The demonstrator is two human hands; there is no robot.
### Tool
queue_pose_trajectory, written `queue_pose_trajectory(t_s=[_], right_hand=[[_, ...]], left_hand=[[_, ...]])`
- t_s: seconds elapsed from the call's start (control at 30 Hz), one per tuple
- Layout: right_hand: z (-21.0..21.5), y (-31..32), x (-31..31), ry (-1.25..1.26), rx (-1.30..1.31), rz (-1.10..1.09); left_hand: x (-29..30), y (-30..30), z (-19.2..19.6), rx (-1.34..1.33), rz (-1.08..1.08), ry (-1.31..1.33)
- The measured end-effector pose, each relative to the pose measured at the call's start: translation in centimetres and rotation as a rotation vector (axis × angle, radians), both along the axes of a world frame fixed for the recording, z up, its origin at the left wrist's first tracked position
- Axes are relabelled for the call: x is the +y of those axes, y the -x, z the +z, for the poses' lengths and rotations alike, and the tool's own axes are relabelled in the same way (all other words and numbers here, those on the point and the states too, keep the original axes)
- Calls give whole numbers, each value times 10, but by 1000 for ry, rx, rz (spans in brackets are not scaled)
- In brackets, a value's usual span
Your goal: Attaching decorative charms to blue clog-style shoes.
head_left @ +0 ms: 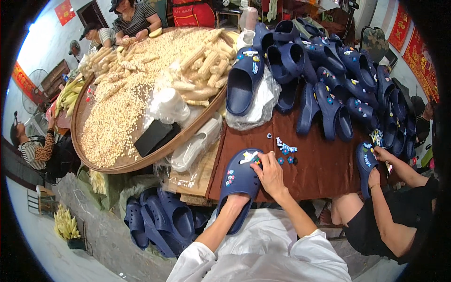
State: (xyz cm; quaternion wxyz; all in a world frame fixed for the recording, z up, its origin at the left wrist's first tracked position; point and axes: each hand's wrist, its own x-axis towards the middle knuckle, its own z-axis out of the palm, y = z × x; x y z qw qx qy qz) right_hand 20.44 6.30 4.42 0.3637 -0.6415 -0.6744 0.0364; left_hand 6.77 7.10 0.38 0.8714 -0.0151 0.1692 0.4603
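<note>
A dark blue clog with small coloured charms on its top lies at the near edge of the brown table. My left hand is pushed inside the clog's opening, gripping it. My right hand rests on the clog's toe, fingertips pinched on a charm by the upper rim. Several loose charms lie on the table just right of my right hand.
A heap of dark blue clogs covers the far and right table. A co-worker's hands hold another clog at right. A wide round tray of corn kernels and cobs stands at left, with people behind. More clogs lie on the floor.
</note>
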Motion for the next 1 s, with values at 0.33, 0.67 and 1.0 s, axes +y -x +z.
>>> queue_pose_trajectory(t_s=[0.33,0.67,1.0], right_hand=[[1,-3,11,-10,106,6],[-5,0,14,184,335,46],[-7,-3,15,2,219,-24]], left_hand=[[7,-5,4,96,-2,-47],[6,-6,13,127,-9,-58],[13,-10,-5,199,-58,-192]])
